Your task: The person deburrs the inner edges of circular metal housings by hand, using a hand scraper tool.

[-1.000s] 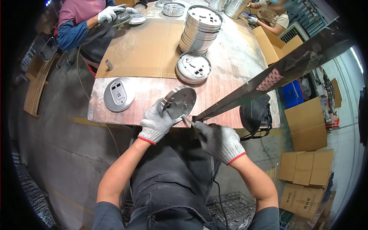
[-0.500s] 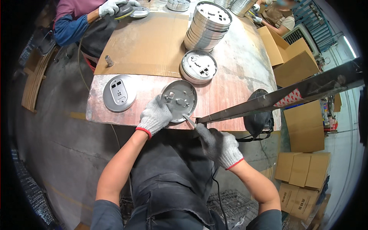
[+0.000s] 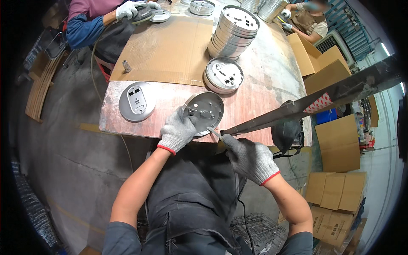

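A round grey metal housing (image 3: 205, 109) is tilted at the front edge of the table, its hollow inner side with small bosses facing up. My gloved left hand (image 3: 178, 128) grips its left rim, fingers closed around the edge. In my gloved right hand (image 3: 251, 159) is a slim metal tool (image 3: 215, 133), whose tip meets the near right rim of the housing. Whether it is a file or a scraper cannot be told, as the glove hides its handle. A similar housing (image 3: 124, 106) lies at left, with a raised oval panel on top.
Behind stand a short stack of housings (image 3: 224, 76) and a taller stack (image 3: 231, 38). A small metal fitting (image 3: 126, 66) stands on a cardboard sheet (image 3: 170, 51). A dark steel bar (image 3: 289, 108) slants in from the right. Two co-workers sit across the table.
The whole view has shifted slightly, so things appear a little farther right. Both hands keep their hold, and the tool tip stays at the housing's near rim.
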Available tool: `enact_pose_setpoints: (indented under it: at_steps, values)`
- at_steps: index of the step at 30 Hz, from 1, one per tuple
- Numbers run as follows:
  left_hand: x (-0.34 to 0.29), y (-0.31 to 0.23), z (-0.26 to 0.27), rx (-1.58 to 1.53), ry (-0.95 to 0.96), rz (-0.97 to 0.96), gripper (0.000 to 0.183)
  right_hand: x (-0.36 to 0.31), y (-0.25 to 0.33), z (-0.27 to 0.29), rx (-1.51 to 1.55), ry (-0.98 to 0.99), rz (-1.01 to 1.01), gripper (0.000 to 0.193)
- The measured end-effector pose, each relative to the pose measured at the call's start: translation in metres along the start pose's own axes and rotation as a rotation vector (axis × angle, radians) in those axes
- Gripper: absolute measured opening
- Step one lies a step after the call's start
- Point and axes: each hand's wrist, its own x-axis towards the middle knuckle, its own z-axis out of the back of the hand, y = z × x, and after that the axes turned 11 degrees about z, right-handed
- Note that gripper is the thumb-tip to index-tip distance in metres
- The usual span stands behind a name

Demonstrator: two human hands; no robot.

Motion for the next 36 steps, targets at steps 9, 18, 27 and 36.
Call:
enact_pose_setpoints:
  at_steps: [9,18,27,36]
  values:
    - [-0.004,0.003,-0.002,-0.09,-0.033,-0.059,0.026,0.025,0.013,0.029,-0.04,0.138,0.032,0.041]
    - [-0.003,0.007,-0.003,-0.175,0.057,-0.079,0.023,0.027,0.006,0.025,-0.042,0.073,0.092,0.037]
    - [0.005,-0.018,0.014,0.201,0.142,0.024,0.029,0.017,0.01,0.019,-0.171,0.271,0.037,0.058]
    - [0.01,-0.028,0.014,0.305,0.185,0.163,0.03,-0.008,0.002,-0.037,-0.036,-0.025,-0.098,0.048]
